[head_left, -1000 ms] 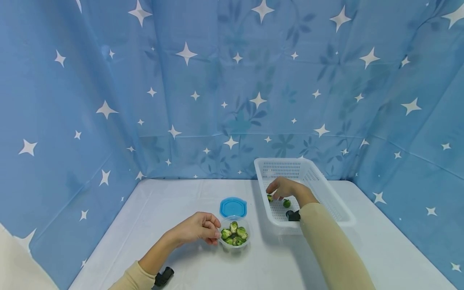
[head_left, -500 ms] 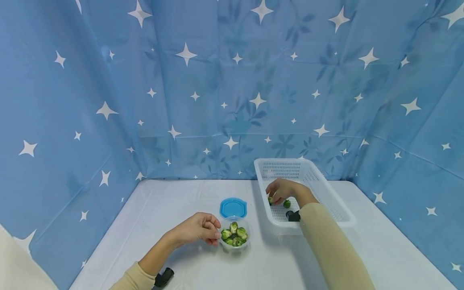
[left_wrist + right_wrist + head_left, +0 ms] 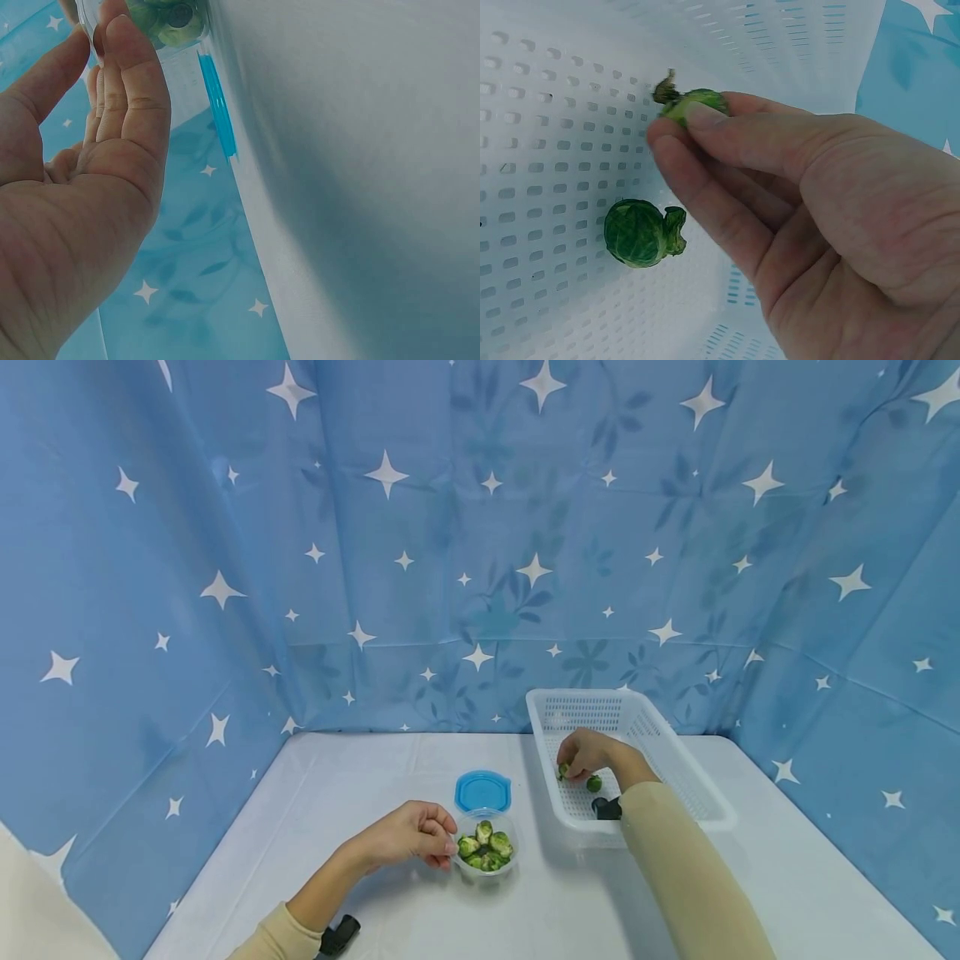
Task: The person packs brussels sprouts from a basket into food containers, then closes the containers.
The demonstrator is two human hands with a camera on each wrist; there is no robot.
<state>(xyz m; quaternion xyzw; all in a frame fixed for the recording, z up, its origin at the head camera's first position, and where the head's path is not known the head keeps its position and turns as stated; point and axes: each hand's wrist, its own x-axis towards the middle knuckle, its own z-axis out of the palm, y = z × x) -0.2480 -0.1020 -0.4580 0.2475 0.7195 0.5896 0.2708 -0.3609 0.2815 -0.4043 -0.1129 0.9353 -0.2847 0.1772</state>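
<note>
My right hand [image 3: 597, 753] is inside the white plastic basket [image 3: 546, 758], pinching a Brussels sprout [image 3: 697, 103] between thumb and fingers. A second Brussels sprout [image 3: 635, 233], with a loose leaf at one end, lies on the basket's perforated floor below that hand. On the table, my left hand [image 3: 411, 835] pinches the rim of a small clear plastic container [image 3: 482, 870] between thumb and fingertips. Several Brussels sprouts [image 3: 485, 843] fill this container; its upper edge is cut off in the left wrist view. The blue lid [image 3: 482, 790] lies just behind it.
The white-covered table [image 3: 405, 910] meets a blue star-patterned curtain [image 3: 450, 568] at the back and sides. The basket's raised walls surround my right hand. A black wrist device [image 3: 341, 934] shows by my left wrist, another [image 3: 606, 807] by the right.
My right hand has closed on a Brussels sprout at the basket's left side and shifted slightly right with it. My left hand and the container have stayed in place.
</note>
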